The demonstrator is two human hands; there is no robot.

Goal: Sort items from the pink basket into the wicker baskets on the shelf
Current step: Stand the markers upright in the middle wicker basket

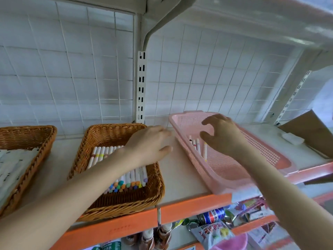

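The pink basket (234, 170) sits on the shelf at the right, with a few white markers (197, 146) lying at its far left side. My right hand (223, 136) hovers over those markers, fingers spread and curved, holding nothing. A wicker basket (147, 193) in the middle holds several markers (129, 179) with coloured caps in a row. My left hand (149, 143) is above its right rim, fingers extended and empty. A second wicker basket (36, 141) at the left holds white packets (10, 165).
The shelf (180, 174) has an orange front edge and a wire grid back. A brown cardboard box (310, 127) and a small white item (292, 138) sit at the far right. Cans, bottles and snack packets fill the lower shelf (216, 224).
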